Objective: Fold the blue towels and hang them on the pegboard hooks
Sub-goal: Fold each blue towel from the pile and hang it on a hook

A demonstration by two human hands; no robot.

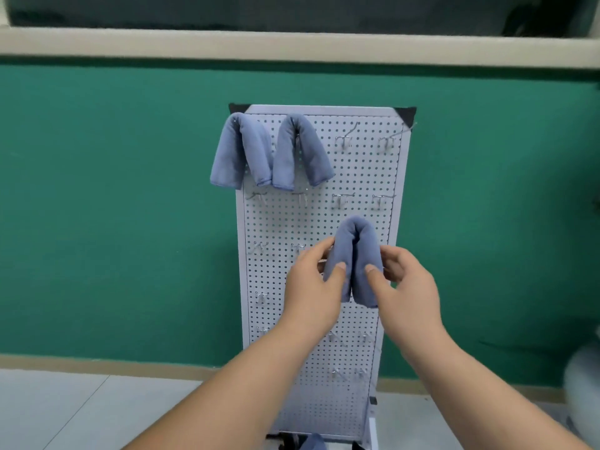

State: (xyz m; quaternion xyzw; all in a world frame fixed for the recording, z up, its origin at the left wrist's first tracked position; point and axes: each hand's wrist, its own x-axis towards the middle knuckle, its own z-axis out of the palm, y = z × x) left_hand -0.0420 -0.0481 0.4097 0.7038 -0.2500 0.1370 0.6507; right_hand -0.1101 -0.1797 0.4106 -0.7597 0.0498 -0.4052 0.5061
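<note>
A green wall (113, 222) fills the background under a pale ledge (292, 43), with a light floor (81, 407) along the bottom of the frame. A white pegboard (357, 177) stands upright against the wall at the centre.

In the head view, the only one, two folded blue towels hang side by side at the upper left of the board, the first towel (233, 151) at its left edge and the second towel (300, 151) just beside it. Each is draped over its hook in an upside-down U. The top-row hooks (345, 139) to their right are bare, as are the second-row hooks (341, 199).

A third towel (354, 251), folded and doubled over the same way, sits in front of the middle of the board, right of centre. The left hand (311, 284) pinches its left half between thumb and curled fingers (324, 250). The right hand (409, 290) pinches the right half likewise. Whether its fold already rests on a hook is hidden behind the cloth.

Two towels look done and the third is folded and close to hung. A scrap of blue cloth (313, 444) at the bottom edge may be another towel waiting, though too little shows to say.
</note>
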